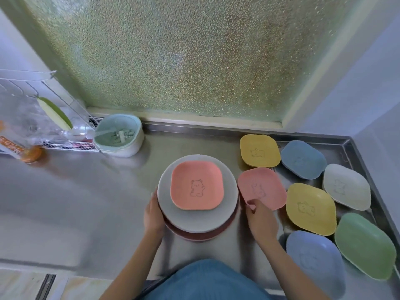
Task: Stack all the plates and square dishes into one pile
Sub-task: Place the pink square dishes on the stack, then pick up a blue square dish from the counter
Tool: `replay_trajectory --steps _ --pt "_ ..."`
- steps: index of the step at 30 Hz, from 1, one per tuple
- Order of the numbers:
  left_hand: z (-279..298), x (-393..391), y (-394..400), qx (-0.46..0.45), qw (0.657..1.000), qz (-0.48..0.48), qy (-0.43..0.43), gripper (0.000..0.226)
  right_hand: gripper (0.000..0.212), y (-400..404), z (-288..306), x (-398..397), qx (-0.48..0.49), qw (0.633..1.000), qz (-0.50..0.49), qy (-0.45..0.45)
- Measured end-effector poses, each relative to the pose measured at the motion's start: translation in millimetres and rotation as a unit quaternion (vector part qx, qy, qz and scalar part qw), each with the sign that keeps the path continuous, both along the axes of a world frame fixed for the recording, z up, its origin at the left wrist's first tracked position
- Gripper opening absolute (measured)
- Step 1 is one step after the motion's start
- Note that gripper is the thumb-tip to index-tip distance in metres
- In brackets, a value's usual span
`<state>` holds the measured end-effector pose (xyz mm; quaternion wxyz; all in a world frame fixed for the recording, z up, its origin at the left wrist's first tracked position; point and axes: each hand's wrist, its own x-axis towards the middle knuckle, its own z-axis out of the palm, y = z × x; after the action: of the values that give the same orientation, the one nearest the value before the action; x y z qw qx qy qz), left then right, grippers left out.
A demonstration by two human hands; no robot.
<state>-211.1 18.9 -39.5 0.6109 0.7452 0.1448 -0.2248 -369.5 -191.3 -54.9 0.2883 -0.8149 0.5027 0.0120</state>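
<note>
Head view of a steel counter (91,191). A pile of round plates (195,221) stands at centre near the person, topped by a grey plate and one salmon square dish (197,185) with a bear motif. The left hand (152,215) lies against the pile's left edge, fingers curved round the rim. The right hand (259,219) reaches toward the pink square dish (262,188) just right of the pile, fingertips at its near rim; whether they pinch it or merely touch cannot be told.

Seven loose square dishes lie to the right:
- far yellow dish (259,150)
- blue dish (303,159)
- white dish (346,186)
- near yellow dish (311,208)
- green dish (365,245)
- pale blue dish (315,264)
- the pink one

By their matte look the dishes are probably light, stiff plastic, unlikely to break. The raised rim offers the best hold, thumb above and fingers beneath.

The lower plates are largely hidden, so their number is uncertain. The dish rack (43,118) at far left is cut off.
</note>
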Motion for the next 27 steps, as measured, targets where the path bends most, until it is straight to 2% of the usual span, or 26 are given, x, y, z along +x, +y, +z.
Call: replay_trajectory --steps 3,6,10,14,17,19,24,27 --pt "11 -10 -6 0.045 0.998 -0.005 -0.044 0.037 0.018 -2 -2 1 -0.046 0.998 0.026 0.015" --pt "14 -11 -4 0.099 0.987 -0.059 -0.111 0.045 0.020 2 2 2 -0.089 0.995 0.035 0.017" --pt "22 -12 -14 0.141 0.959 -0.125 -0.211 0.047 0.024 4 15 2 -0.137 0.986 0.002 -0.093" --pt "27 -16 -22 0.137 0.960 -0.131 -0.206 0.041 0.021 4 30 6 -0.169 0.962 -0.025 -0.214" --pt "28 -19 -18 0.142 0.959 -0.141 -0.202 0.042 0.025 15 46 12 -0.206 0.927 0.047 -0.310" --pt "28 -20 -15 0.132 0.962 -0.137 -0.194 0.042 0.024 27 53 18 -0.242 0.905 0.119 -0.329" --pt "42 -20 -16 0.091 0.971 -0.118 -0.189 0.040 0.014 54 53 32 -0.306 0.862 0.244 -0.321" --pt "47 -16 -20 0.075 0.973 -0.122 -0.183 0.040 0.015 57 47 31 -0.301 0.866 0.290 -0.275"
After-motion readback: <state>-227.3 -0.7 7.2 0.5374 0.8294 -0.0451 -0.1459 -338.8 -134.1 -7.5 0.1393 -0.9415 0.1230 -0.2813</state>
